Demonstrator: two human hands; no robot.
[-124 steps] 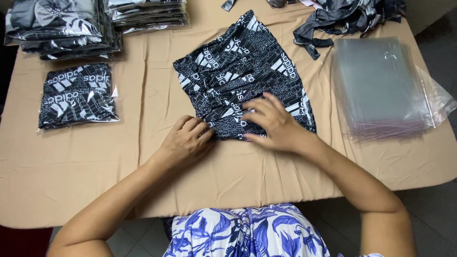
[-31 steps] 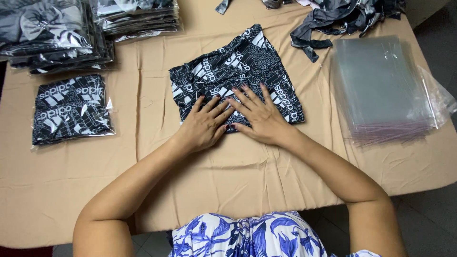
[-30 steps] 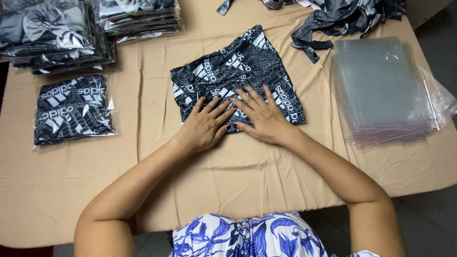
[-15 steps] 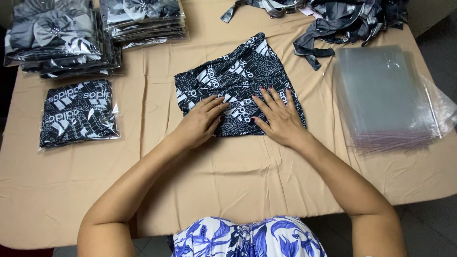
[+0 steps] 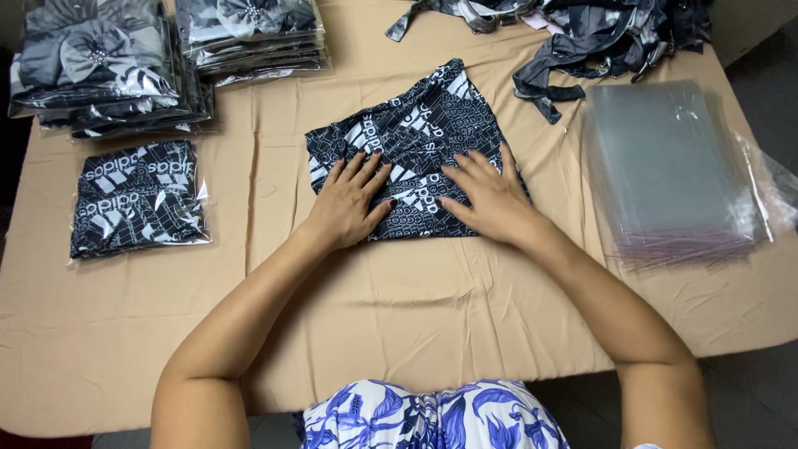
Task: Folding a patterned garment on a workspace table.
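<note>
Both hands lie flat on the folded garment [image 5: 416,141], a black-and-white printed piece sitting in the middle of the tabletop [image 5: 416,299], right in front of the person. The left hand [image 5: 349,204] presses its near left part, fingers spread and pointing away; the right hand [image 5: 490,199] does the same on the near right part, fingers fanned wide. Neither hand grips anything: palms down, fingers apart, holding the cloth flat, which looks like a way to keep the fold from springing open and to push out creases.

The garment's far corner points up the tabletop, its near edge roughly square to the person, so it sits in easy reach of both arms.

To the right, well apart from the garment, is a stack of clear bags [image 5: 665,158], within the right arm's reach. To the left lies a bagged garment [image 5: 137,199] of the same print, and beyond it, at the far left corner, piles of bagged pieces [image 5: 108,62]. A heap of loose dark cloth [image 5: 598,37] waits at the far right edge.
</note>
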